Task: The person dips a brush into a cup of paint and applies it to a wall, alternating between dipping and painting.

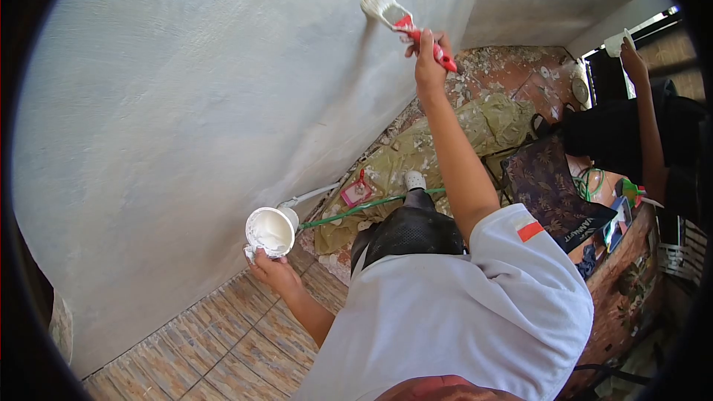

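My right hand point(431, 59) is wrapped round the red handle of a paintbrush point(383, 6), raised high at the wall. White paint coats the bristles, which overlap the grey-white wall point(178, 104) in this view. Lower down, my left hand point(275, 270) grips a white tub of paint point(270, 232) by its near side. The tub's mouth faces up toward me, showing thick white paint inside and smears along the rim. The wall's surface is patchy, with pale streaks.
A crumpled yellowish plastic sheet point(475, 122) covers flaked floor along the wall, with a pink tray point(357, 191) on it. A green hose point(356, 208) and a pale pipe point(316, 194) run by the tub. At right are a dark patterned bag point(546, 186) and another person's arm point(648, 111).
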Available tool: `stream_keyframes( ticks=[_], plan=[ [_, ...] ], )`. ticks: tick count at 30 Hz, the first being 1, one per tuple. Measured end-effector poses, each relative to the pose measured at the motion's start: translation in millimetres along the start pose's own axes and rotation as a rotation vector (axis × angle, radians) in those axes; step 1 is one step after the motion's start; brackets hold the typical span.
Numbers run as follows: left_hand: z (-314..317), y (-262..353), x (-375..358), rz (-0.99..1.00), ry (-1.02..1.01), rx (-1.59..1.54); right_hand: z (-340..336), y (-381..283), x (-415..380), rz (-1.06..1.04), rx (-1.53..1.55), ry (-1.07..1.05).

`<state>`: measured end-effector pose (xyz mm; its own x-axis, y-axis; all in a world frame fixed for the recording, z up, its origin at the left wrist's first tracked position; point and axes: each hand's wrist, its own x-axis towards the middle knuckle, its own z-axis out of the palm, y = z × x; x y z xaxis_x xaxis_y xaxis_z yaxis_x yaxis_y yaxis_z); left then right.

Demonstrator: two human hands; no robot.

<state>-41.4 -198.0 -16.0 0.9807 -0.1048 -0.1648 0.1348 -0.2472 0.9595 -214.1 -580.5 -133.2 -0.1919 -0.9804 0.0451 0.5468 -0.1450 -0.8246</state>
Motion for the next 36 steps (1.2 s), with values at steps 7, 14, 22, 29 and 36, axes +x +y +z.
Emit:
stream_keyframes(
  ticks=[7,14,22,29,36],
  plan=[
    [9,2,-3,0.064,0.048,-0.052,-62,77,-26,0.226,-0.387,0.248],
    [8,3,-3,0.031,0.051,-0.058,31,-91,6,-0.116,0.082,-0.064],
    [9,6,-5,-0.004,-0.028,-0.073,41,-53,-2,-0.034,0.098,-0.194],
    [4,4,-4,-0.007,0.027,-0.083,-42,40,-59,0.192,-0.225,0.106],
    [-1,4,-1,0.025,-0.004,-0.101,45,-54,-44,0.159,0.010,0.008]
  ],
)
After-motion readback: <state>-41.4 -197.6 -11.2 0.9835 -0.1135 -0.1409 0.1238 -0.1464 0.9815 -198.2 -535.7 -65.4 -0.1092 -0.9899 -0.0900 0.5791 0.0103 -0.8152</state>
